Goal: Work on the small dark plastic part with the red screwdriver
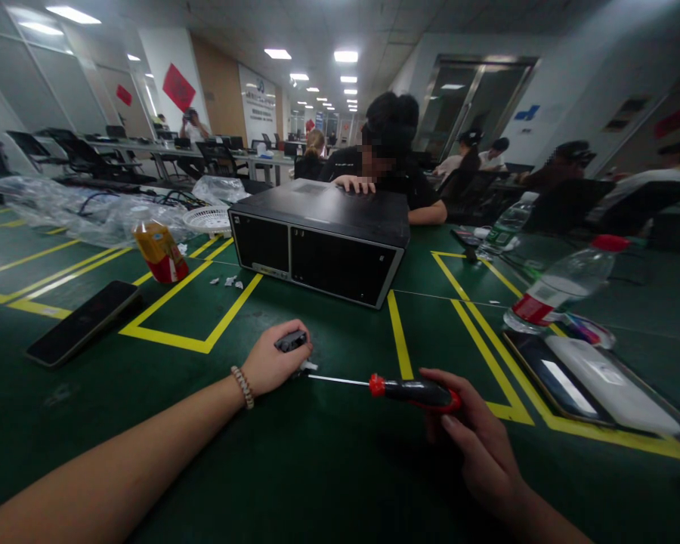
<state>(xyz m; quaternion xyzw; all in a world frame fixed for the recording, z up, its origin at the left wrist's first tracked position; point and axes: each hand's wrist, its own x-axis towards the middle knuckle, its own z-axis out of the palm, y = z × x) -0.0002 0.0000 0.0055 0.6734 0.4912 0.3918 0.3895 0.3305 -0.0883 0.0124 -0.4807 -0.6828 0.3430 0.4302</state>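
My left hand [277,357], with a beaded bracelet on its wrist, is closed around a small dark grey plastic part [292,341]. A little white piece [308,366] shows under its fingers; I cannot tell whether it belongs to the part. In my right hand [481,434] lies a screwdriver [413,391] with a black and red handle, its thin shaft pointing left. The shaft's tip is close beside the white piece; whether they touch is unclear. Beyond both hands, a black desktop computer case [340,261] lies on the green table [340,468].
A co-worker's hand [356,183] rests on the case. At left are a phone [85,321], a tilted drink can [159,251], a white basket [207,219] and clear plastic wrap [85,211]. At right stand bottles [564,283] [507,224] near flat devices [612,381]. Paper scraps [230,282] lie before the case.
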